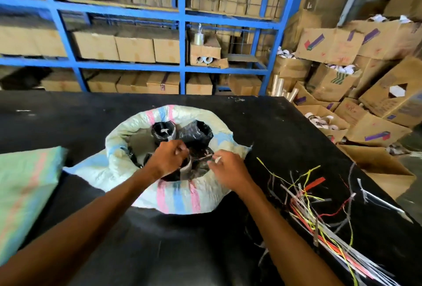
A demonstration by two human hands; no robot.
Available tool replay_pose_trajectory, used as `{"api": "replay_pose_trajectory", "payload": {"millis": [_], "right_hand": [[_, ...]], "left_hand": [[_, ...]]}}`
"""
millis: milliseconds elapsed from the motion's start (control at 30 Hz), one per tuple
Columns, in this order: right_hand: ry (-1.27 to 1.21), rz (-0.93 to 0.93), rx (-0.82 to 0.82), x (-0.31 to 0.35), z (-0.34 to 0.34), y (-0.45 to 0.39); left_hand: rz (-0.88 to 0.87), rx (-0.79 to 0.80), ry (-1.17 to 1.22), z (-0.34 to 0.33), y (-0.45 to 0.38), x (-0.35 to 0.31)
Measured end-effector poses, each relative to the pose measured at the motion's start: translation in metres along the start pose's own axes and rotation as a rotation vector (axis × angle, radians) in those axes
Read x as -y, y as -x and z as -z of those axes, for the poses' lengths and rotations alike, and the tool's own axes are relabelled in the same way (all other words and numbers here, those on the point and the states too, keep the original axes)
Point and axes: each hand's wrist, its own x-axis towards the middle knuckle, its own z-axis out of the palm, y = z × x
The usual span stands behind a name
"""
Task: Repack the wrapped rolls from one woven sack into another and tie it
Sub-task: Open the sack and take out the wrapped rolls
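Head view has your left hand [167, 158] with fingers [180, 148] curled tight, pinching something at the mouth of the open sack [182, 196]; what they hold is too blurred to name. Your right hand [228, 169], just right of the sack's mouth, has its fingers [217, 160] closed on a pale strip or tie end. Both hands meet over the black-wrapped rolls [196, 134] standing in that sack.

My read is that you are freeing or sorting a tie before lifting rolls out. Keep both pinches close together and low over the mouth, so the pull stays short and the wrapping does not tear. Then take one roll at a time by its body, not by loose plastic.

That striped sack sits on the black desk [296, 130], its rim rolled down, with several wrapped rolls upright inside. Left of it, well apart, lies a second woven sack [27, 189], flat; likely the one to fill. Right of the open sack, a scatter of coloured strips [319, 208] lies ready for tying.
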Motion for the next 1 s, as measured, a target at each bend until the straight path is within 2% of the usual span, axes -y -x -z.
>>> {"api": "replay_pose_trajectory", "payload": {"millis": [267, 533, 667, 767, 833, 900, 1000], "right_hand": [[0.152, -0.032, 0.129, 0.022, -0.045, -0.117], [0.237, -0.177, 0.186, -0.009, -0.072, -0.182], [0.131, -0.179, 0.139, -0.024, -0.088, -0.189], [0.092, -0.171, 0.07, -0.026, -0.096, -0.193], [0.108, -0.148, 0.016, -0.022, -0.1, -0.194], [0.138, -0.105, -0.016, -0.016, -0.104, -0.192], [0.16, -0.021, -0.094, -0.004, -0.104, -0.181]], "left_hand": [[0.084, -0.019, -0.228, 0.046, -0.072, 0.086], [0.098, 0.234, -0.423, 0.009, -0.142, 0.15], [0.157, 0.309, -0.362, -0.009, -0.146, 0.158], [0.228, 0.361, -0.184, -0.011, -0.138, 0.148], [0.264, 0.459, -0.107, -0.01, -0.128, 0.134], [0.211, 0.574, -0.263, -0.013, -0.12, 0.126], [0.143, 0.554, -0.406, -0.018, -0.116, 0.127]]}}
